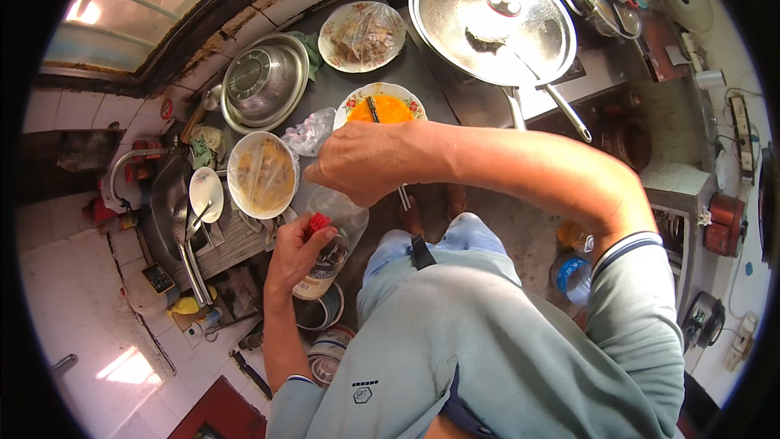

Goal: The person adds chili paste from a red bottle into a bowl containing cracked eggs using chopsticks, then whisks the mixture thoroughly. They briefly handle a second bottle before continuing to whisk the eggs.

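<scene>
My left hand (pixel 297 251) grips a ridged red plastic piece (pixel 319 222), a cap or a handle; I cannot tell which. Right beside it is a large clear plastic jug (pixel 350 219) with a label low on its side. My right hand (pixel 361 161) is curled over the jug's upper end, and its fingertips are hidden beneath it. Beyond that forearm, a flowered bowl (pixel 417 99) holds beaten orange-yellow egg (pixel 390 108). Chopsticks (pixel 372 107) lean in the bowl, and their other ends show below my wrist. A crumpled clear plastic bag (pixel 311 132) lies next to my right hand.
A lidded wok (pixel 451 18) stands at the back right, its handles toward me. Film-covered food fills a plate (pixel 362 36) and a bowl (pixel 263 175). Left are a steel colander (pixel 265 82), a white spoon-like dish (pixel 206 194) and a sink (pixel 161 207). Bottles (pixel 573 279) stand at right.
</scene>
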Motion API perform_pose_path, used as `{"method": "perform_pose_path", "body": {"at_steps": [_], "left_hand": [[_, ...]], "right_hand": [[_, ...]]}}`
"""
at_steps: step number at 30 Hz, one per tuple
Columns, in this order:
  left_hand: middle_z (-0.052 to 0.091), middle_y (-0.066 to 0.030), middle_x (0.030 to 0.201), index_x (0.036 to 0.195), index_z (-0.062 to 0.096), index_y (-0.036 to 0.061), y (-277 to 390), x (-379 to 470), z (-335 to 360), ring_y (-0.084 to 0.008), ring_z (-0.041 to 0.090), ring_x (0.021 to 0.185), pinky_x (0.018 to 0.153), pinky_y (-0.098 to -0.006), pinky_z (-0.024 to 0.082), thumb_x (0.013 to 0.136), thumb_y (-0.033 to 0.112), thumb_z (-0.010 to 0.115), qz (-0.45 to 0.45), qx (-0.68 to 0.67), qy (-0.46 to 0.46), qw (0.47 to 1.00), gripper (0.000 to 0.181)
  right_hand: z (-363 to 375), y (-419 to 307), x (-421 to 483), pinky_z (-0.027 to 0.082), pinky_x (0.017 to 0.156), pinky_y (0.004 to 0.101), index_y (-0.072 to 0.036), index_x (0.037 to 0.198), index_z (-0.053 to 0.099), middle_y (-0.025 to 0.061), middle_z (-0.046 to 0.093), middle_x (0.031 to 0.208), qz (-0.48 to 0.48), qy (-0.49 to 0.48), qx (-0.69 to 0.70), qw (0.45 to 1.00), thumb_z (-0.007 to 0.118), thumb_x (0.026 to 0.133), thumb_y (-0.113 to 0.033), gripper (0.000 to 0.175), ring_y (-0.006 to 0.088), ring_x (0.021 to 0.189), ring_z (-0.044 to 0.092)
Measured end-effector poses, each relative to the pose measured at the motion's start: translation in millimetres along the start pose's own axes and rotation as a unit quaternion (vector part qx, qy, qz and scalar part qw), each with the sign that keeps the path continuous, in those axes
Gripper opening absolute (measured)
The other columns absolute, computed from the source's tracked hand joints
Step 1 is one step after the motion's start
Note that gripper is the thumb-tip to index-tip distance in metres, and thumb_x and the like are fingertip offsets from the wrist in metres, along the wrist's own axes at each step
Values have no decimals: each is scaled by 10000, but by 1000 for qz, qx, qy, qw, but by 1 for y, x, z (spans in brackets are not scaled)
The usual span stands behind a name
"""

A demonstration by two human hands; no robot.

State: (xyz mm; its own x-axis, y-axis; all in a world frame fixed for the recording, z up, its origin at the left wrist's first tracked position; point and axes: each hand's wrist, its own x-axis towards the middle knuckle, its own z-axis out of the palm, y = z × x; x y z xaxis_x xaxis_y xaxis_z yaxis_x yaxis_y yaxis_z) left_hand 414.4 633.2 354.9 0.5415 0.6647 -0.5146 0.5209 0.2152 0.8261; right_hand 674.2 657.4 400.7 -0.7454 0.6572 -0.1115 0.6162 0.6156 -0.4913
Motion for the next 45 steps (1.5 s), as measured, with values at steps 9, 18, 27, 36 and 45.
{"method": "perform_pose_path", "body": {"at_steps": [9, 18, 27, 36, 45], "left_hand": [[494, 73, 664, 860, 614, 48, -8, 8, 6, -15, 416, 553, 479, -207, 327, 934, 334, 709, -31, -26, 82, 996, 310], [518, 51, 659, 902, 618, 45, -1, 11, 4, -17, 434, 513, 458, -192, 340, 930, 371, 708, -77, -34, 90, 992, 340], [548, 27, 676, 975, 622, 26, 18, 23, 11, -23, 446, 496, 451, -191, 348, 935, 368, 702, -121, -59, 77, 988, 353], [536, 39, 648, 955, 632, 25, 22, 38, 17, -22, 449, 494, 444, -194, 348, 947, 330, 691, -149, -16, 68, 986, 311], [530, 43, 630, 929, 632, 24, 35, 53, 20, -19, 445, 483, 424, -198, 338, 957, 308, 676, -165, 8, 54, 985, 290]], "right_hand": [[67, 3, -57, 527, 704, 452, 7, 1036, 648, 209, 660, 860, 216, 419, 240, 849, 610, 843, -71, 211, 387, 828, 661], [144, -35, -63, 540, 826, 357, 107, 1430, 371, 260, 593, 1300, 267, 145, 618, 725, 656, 933, -296, 700, 246, 940, 686], [182, -36, -10, 463, 1018, 419, 36, 1463, 273, 266, 537, 1320, 177, 231, 769, 569, 740, 855, -414, 888, 341, 1246, 542], [211, -38, 3, 502, 988, 374, 58, 1393, 334, 214, 550, 1280, 166, 266, 816, 486, 786, 838, -373, 836, 261, 1195, 572], [218, -38, 9, 501, 984, 368, 94, 1342, 368, 225, 577, 1249, 159, 288, 834, 442, 788, 838, -350, 793, 271, 1168, 594]]}}
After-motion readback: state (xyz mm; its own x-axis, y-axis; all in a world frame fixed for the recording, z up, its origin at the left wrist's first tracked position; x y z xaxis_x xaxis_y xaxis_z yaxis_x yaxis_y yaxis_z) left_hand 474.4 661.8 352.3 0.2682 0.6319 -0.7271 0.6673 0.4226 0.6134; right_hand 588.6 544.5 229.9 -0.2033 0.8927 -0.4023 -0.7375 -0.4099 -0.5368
